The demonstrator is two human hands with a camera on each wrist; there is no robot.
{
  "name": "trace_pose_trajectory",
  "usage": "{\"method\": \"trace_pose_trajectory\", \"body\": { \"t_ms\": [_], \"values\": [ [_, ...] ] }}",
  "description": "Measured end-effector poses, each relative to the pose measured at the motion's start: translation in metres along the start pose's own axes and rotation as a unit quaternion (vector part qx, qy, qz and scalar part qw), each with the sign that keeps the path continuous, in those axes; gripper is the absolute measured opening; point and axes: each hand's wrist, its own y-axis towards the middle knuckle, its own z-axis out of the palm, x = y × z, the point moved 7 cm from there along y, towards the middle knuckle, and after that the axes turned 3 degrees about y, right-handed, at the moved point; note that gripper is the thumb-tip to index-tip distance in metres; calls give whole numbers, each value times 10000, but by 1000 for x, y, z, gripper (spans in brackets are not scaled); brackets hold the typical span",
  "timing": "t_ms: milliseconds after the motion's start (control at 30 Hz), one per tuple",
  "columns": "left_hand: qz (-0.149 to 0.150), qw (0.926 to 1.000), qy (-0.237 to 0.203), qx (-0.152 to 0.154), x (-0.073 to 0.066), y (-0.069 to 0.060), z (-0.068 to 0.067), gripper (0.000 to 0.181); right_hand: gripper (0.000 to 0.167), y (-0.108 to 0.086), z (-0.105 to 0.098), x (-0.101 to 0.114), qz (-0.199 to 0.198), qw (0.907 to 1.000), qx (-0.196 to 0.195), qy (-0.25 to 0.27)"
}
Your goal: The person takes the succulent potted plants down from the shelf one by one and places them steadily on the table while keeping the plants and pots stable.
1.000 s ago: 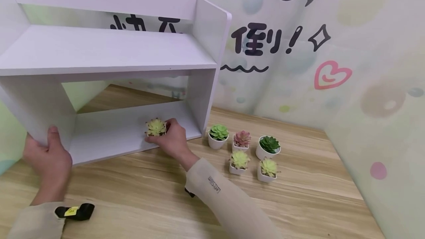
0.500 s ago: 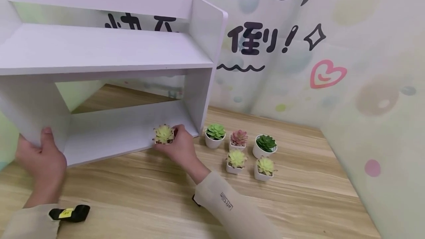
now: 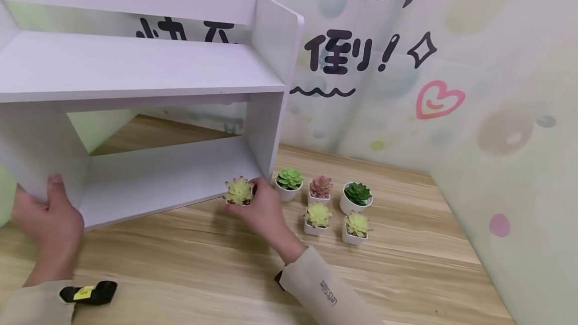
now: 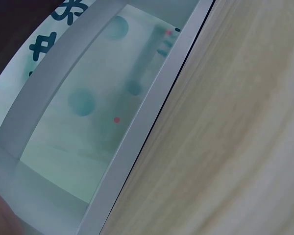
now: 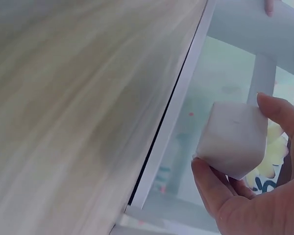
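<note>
In the head view my right hand (image 3: 266, 209) pinches a small potted succulent (image 3: 239, 190) with pale yellow-green leaves. Its white square pot (image 5: 235, 139) sits between thumb and fingers in the right wrist view. The plant is held at the front edge of the lower board, near the right end of a white two-tier shelf (image 3: 149, 92). My left hand (image 3: 49, 219) grips the shelf's left side panel, with the thumb on the inner face; its other fingers are mostly hidden behind the panel.
Right of the shelf on the wood-grain table (image 3: 180, 265) stand a light green succulent (image 3: 289, 182), a reddish one (image 3: 320, 188), a dark green one (image 3: 356, 197) and two yellow-green ones, the nearer-left (image 3: 317, 217) and the right (image 3: 356, 227). A printed wall cloth (image 3: 384, 114) hangs behind.
My right hand has carried the succulent rightward and toward me, from over the lower board to its front edge. The left hand keeps its grip on the panel.
</note>
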Motion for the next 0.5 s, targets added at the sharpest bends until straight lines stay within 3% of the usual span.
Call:
{"method": "trace_pose_trajectory", "body": {
  "t_ms": [233, 500],
  "values": [
    [154, 9996, -165, 158, 0, 4, 1, 38, 75, -7, -18, -4, -199, 9995, -163, -204],
    [288, 9987, -4, 413, -2, 2, 4, 50, 78, -15, -29, -17, -217, 9987, -175, -433]
  ]
}}
